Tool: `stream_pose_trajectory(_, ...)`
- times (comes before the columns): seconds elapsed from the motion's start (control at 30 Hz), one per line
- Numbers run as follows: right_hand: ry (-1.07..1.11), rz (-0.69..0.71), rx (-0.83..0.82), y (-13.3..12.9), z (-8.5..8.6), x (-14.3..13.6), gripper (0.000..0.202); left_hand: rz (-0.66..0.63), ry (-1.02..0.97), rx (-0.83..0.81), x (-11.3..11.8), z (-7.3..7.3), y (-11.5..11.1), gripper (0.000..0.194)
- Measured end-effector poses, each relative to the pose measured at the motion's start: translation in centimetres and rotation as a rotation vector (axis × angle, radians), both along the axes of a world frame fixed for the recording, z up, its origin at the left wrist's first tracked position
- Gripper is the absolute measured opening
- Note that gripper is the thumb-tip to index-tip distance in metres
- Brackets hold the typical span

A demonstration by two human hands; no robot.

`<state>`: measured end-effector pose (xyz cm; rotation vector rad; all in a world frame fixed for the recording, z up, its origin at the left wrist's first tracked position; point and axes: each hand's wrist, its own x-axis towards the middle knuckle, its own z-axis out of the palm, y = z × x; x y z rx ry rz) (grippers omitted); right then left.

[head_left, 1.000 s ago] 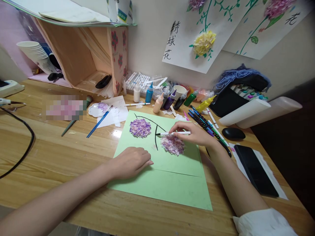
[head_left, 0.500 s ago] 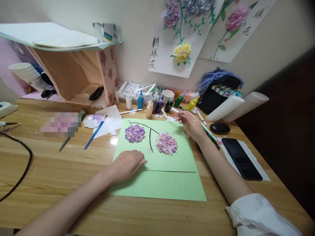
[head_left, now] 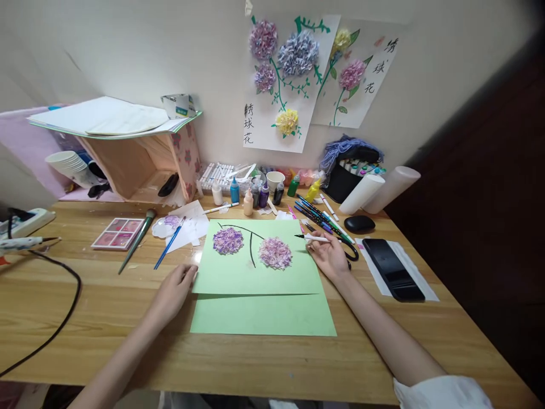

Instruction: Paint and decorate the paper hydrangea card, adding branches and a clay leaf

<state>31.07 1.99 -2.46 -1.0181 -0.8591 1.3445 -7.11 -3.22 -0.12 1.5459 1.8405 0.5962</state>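
Note:
Two sheets of light green paper (head_left: 264, 315) lie overlapping on the table in front of me. Textured purple and pink flower heads, one purple (head_left: 228, 241) and one paler pink (head_left: 275, 253), sit on the top sheet, with curved black stem lines (head_left: 252, 250) beside them. In my right hand (head_left: 331, 257) is a white brush pen (head_left: 317, 238), its black tip pointing left over the sheet's right side, off the drawn lines. My left hand (head_left: 174, 292) is at the sheet's left edge, thumb and fingers closed on the paper there.
Paint bottles (head_left: 264, 196) and a paper cup (head_left: 275, 180) line the back. Markers (head_left: 315, 215), a mouse (head_left: 360, 223) and a phone (head_left: 394, 270) are at right. Brushes (head_left: 169, 244), a pink palette (head_left: 118, 233) and a glue gun (head_left: 21, 243) with cable are at left. Flower pictures (head_left: 272, 128) hang behind.
My left hand has moved from on top of the paper to its left edge. The right hand has drawn back nearer, and the pen now points left over the sheet. The camera view has shifted.

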Motion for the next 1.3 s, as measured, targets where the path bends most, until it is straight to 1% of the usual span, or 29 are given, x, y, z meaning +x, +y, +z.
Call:
stream_pose_trajectory(0.13, 0.055, 0.024, 0.005, 0.1, -0.4, 0.0, 0.023, -0.015, -0.133, -0.034, 1.3, 0.6, 1.4, 0.048)
stream_pose_trajectory(0.23, 0.093, 0.029, 0.003, 0.1, -0.1, 0.4, 0.023, -0.068, -0.23, -0.036, 1.5, 0.6, 2.1, 0.051)
stream_pose_trajectory(0.3, 0.121, 0.013, 0.026, -0.5, 0.4, 0.5, 0.022, -0.089, -0.264, -0.022, 1.5, 0.6, 2.2, 0.052)
stream_pose_trajectory(0.37, 0.109, 0.037, 0.082, -1.8, 0.9, 0.0, 0.022, -0.077, -0.248, -0.001, 1.4, 0.4, 2.0, 0.05)
stream_pose_trajectory(0.4, 0.071, 0.082, 0.115, -2.9, 1.1, -0.6, 0.022, -0.066, -0.227, 0.01, 1.4, 0.2, 1.7, 0.049)
stream_pose_trajectory(0.43, 0.001, 0.156, 0.136, -4.0, 1.2, -1.3, 0.021, -0.052, -0.201, 0.019, 1.4, 0.0, 1.4, 0.047)
stream_pose_trajectory(0.53, -0.31, 0.408, 0.133, -7.6, 1.1, -4.3, 0.016, -0.034, -0.124, 0.046, 1.5, -0.5, 0.4, 0.04)
stream_pose_trajectory(0.57, -0.387, 0.439, 0.136, -8.4, 1.0, -5.3, 0.016, -0.043, -0.094, 0.059, 1.6, -0.6, 0.1, 0.038)
stream_pose_trajectory(0.6, -0.439, 0.442, 0.147, -9.1, 0.8, -6.3, 0.016, -0.058, -0.059, 0.074, 1.6, -0.7, -0.2, 0.037)
stream_pose_trajectory(0.67, -0.516, 0.398, 0.167, -9.6, 0.5, -7.9, 0.016, -0.093, 0.026, 0.098, 1.7, -0.9, -0.6, 0.036)
stream_pose_trajectory(0.73, -0.569, 0.342, 0.16, -9.3, 0.3, -8.9, 0.015, -0.117, 0.11, 0.106, 1.7, -1.1, -0.8, 0.036)
stream_pose_trajectory(0.8, -0.601, 0.305, 0.12, -8.9, 0.2, -9.4, 0.012, -0.142, 0.173, 0.105, 1.7, -1.2, -0.9, 0.035)
stream_pose_trajectory(0.93, -0.634, 0.256, 0.043, -8.6, 0.1, -9.8, 0.01, -0.192, 0.24, 0.107, 1.6, -1.5, -0.9, 0.033)
stream_pose_trajectory(1.03, -0.658, 0.265, 0.018, -8.6, 0.0, -9.8, 0.01, -0.192, 0.268, 0.104, 1.6, -1.6, -0.9, 0.033)
stream_pose_trajectory(1.2, -0.674, 0.259, 0.029, -8.6, -0.2, -9.7, 0.006, -0.19, 0.28, 0.116, 1.7, -1.8, -1.0, 0.034)
stream_pose_trajectory(1.3, -0.644, 0.247, 0.058, -8.5, -0.3, -9.5, 0.004, -0.183, 0.283, 0.122, 1.7, -1.8, -1.0, 0.034)
